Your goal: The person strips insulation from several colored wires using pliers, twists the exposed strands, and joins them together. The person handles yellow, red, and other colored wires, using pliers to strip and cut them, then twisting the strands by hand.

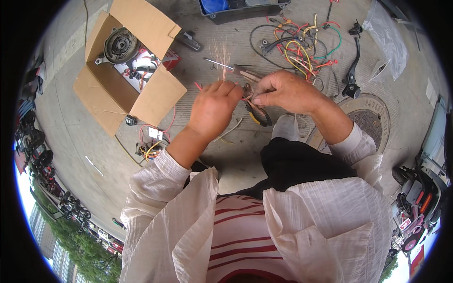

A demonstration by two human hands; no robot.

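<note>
My left hand is closed around a bundle of bare copper wire strands, which fan upward past its knuckles. A short red piece of wire sticks out beside that fist. Close on its right, my right hand pinches thumb against fingers; what lies between the tips is too small to make out. Just below the fingertips, pliers with yellow and black handles lie on the ground. A screwdriver rests beyond my hands, its handle pointing toward the right hand.
An open cardboard box holding a round metal part stands at the left. Tangled coloured wires lie far right, near a black lever and a clear plastic bag. A manhole cover is at right; a dark bin stands beyond.
</note>
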